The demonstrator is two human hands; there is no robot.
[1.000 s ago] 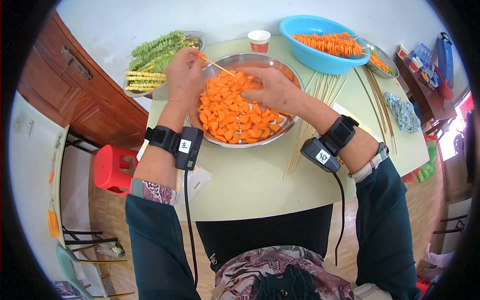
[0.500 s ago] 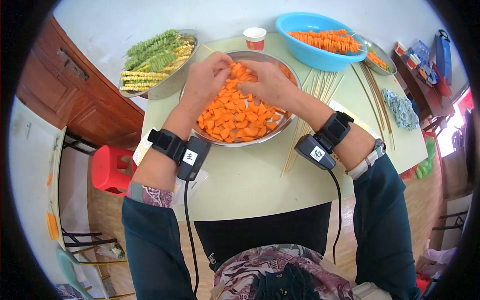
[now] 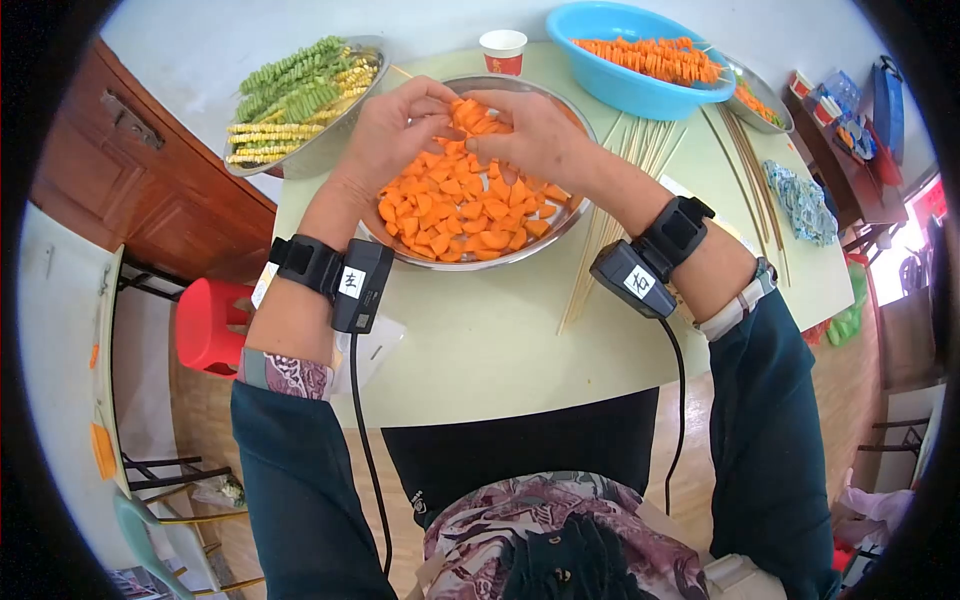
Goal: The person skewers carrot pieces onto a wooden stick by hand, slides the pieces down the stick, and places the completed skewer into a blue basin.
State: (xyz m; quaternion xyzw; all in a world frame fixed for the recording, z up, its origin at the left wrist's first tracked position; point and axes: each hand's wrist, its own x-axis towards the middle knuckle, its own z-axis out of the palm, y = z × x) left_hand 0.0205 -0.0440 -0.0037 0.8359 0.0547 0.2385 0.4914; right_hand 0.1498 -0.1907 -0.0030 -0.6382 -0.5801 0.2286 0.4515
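Over the wide metal bowl (image 3: 545,236) of cut carrot pieces (image 3: 465,205), both my hands meet at the far side. Carrot slices (image 3: 478,118) sit packed in a row between them, on a thin skewer whose bare end (image 3: 402,71) pokes out behind my left hand. My left hand (image 3: 400,130) is curled around the left end of this row, its fingertips partly hidden. My right hand (image 3: 530,135) grips the row from the right, thumb low and fingers over the top.
Left of the bowl is a metal basin (image 3: 345,140) with green and yellow skewered vegetables. A paper cup (image 3: 503,52) and blue tub (image 3: 640,95) of finished carrot skewers stand behind. Bare skewers (image 3: 640,150) and a crumpled cloth (image 3: 802,203) lie right. A red stool (image 3: 207,325) is left.
The view has tilted, so the table sits higher in the picture. My left hand has drawn slightly left, with its thumb and fingers further apart; my right hand keeps its grip.
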